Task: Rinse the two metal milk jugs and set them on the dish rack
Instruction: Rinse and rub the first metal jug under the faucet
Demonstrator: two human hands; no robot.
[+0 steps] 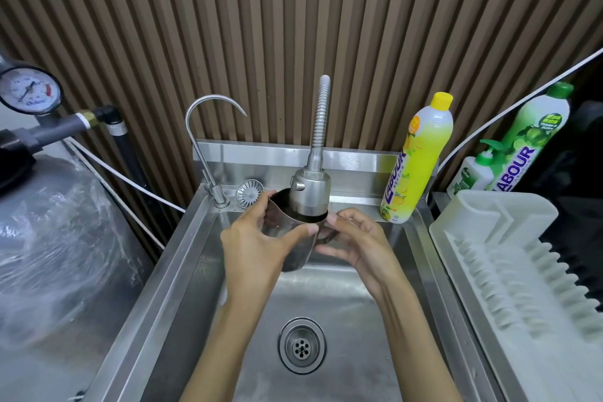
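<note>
One metal milk jug is held over the steel sink, its open mouth right under the flexible tap's spray head. My left hand wraps around the jug's left side, thumb across the front. My right hand holds the jug's right side at the handle. I cannot tell whether water is running. Only this one jug is in view. The white plastic dish rack stands to the right of the sink with nothing on it.
A thin curved tap and a round strainer sit at the sink's back left. A yellow soap bottle, a green bottle and a small pump bottle stand at the back right. A wrapped tank fills the left.
</note>
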